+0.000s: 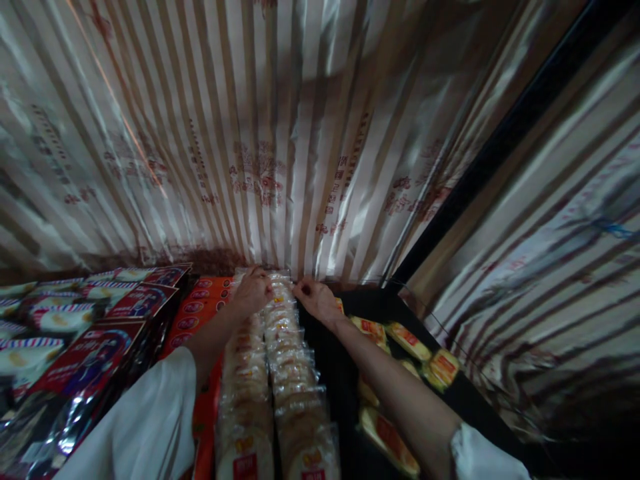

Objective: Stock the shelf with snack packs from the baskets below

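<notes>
Two rows of round items in clear wrappers (300,413) run away from me down the middle. At the far end of these rows my left hand (254,291) has its fingers bent inward over the left row. My right hand (317,301) is at the far end of the right row, on its right side, thumb and fingertips drawn together near the wrapper edge. Whatever lies between the fingers of either hand is too small and dark to make out.
Orange printed packaging (200,310) lies left of the rows, with dark red packs (95,353) and striped packs (63,317) further left. Yellow packets (443,368) are scattered on a black surface (327,373) at right. Striped sheeting (260,133) hangs behind, beside a dark pole (480,160).
</notes>
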`<state>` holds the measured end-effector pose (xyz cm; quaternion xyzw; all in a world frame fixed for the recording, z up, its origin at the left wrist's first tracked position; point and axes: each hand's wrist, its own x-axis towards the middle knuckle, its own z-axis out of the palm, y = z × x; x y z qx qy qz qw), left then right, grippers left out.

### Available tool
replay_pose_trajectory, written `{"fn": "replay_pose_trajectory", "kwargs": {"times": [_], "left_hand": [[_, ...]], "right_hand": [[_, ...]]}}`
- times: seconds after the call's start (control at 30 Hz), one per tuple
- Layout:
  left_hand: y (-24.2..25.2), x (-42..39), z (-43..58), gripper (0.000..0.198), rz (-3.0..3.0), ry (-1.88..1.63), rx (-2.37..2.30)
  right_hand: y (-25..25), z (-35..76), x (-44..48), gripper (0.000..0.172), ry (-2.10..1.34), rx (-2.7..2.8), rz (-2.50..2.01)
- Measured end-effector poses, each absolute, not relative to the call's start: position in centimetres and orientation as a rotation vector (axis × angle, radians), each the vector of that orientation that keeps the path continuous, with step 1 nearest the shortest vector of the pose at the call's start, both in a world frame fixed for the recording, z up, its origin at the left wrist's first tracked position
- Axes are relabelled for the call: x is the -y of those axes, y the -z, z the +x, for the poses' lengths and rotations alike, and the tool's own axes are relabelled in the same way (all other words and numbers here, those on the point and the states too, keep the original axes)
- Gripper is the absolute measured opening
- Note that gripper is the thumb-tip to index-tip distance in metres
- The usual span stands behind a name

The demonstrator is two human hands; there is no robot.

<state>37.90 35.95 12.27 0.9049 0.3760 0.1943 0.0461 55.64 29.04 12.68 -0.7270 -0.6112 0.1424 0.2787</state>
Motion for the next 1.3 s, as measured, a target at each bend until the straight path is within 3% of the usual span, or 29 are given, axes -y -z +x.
{"fn": "replay_pose_trajectory", "kwargs": {"times": [0.27,0.5,0.63,0.83,1.0,1.3], "left_hand": [[-12.0,-35.8,38.0,0.007,2.748,-0.596,-1.19],[-11.9,-35.3,37.2,0.01,2.655,-0.811,-1.205],[-12.1,-34.7,36.9,0.006,2.758,-0.675,-1.063],[-12.3,-34.0,37.1,0.007,2.767,-0.64,-1.108],[-12.6,-33.5,37.2,0.005,2.737,-0.651,-1.136],[-12.1,-33.1,36.1,0.01,2.688,-0.874,-0.993]], "right_hand": [[-11.4,56.0,-28.9,0.013,-0.731,1.751,-1.681],[-11.2,55.2,-29.0,0.014,-0.58,1.614,-1.791],[-11.1,54.9,-28.7,0.014,-0.556,1.573,-1.802],[-12.8,55.1,-26.8,0.029,-0.429,1.676,-1.973],[-12.9,55.4,-25.9,0.019,-0.553,1.878,-1.856],[-11.3,54.6,-26.6,0.014,-0.481,1.682,-1.88]]}}
